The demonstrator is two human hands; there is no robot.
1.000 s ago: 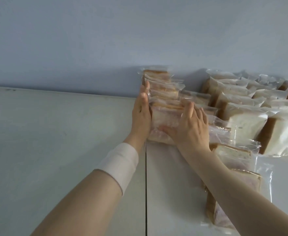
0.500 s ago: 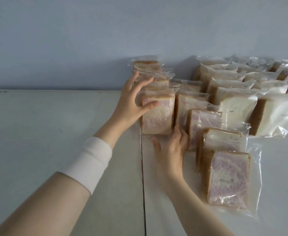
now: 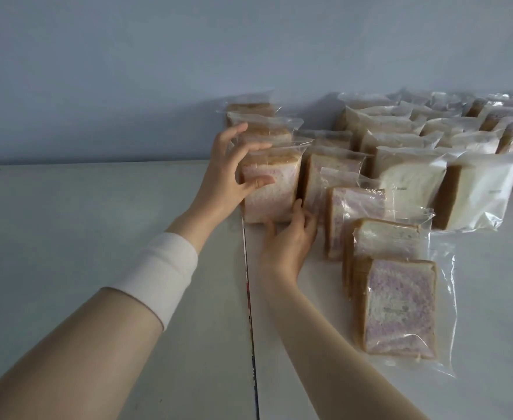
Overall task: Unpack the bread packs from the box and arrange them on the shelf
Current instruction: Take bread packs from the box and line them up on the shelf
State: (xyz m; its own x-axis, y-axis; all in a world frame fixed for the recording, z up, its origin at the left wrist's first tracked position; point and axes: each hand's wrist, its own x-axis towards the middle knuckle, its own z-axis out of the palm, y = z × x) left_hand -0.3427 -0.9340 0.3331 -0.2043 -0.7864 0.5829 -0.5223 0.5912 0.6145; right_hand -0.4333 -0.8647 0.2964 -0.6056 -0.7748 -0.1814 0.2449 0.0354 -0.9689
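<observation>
Several clear-wrapped bread packs stand in rows on the pale shelf (image 3: pixel 97 237), running back to the wall. The front pack of the leftmost row (image 3: pixel 274 192) shows a pink-purple slice face. My left hand (image 3: pixel 231 177) grips its left side and top, thumb on the front. My right hand (image 3: pixel 291 237) touches the same pack's lower right edge, fingers between it and the neighbouring row. A purple-swirl pack (image 3: pixel 400 307) stands nearest me on the right. The box is out of view.
White-bread packs (image 3: pixel 409 180) and more rows fill the shelf's right side up to the frame edge. A seam (image 3: pixel 250 313) splits the shelf surface. The blue-grey wall (image 3: pixel 188 71) rises directly behind the rows.
My left hand went from flat along the row's side to gripping the front pack. My right hand dropped from the pack's face to its lower right edge. The view tilted, showing more shelf.
</observation>
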